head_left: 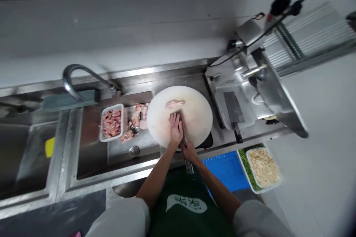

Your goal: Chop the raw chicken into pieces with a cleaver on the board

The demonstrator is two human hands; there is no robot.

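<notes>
A round white cutting board (197, 103) lies across the right side of the sink and the counter. Near its far side rests a pale pink piece of raw meat (174, 104). My right hand (189, 151) is wrapped around the handle of a cleaver (184, 127), whose blade lies over the board just on my side of the meat. With fingers stretched forward, my left hand (175, 130) rests along the blade. Neither hand touches the meat. The blade is partly hidden under the left hand.
In the sink (93, 155), a white basket (122, 113) holds chopped meat beside larger raw pieces (137, 115). A faucet (69, 77) arches behind. At right, a second cleaver (233, 105) lies by a metal machine (275, 92). Below stand a blue bin (228, 170) and a tub of pale shreds (263, 166).
</notes>
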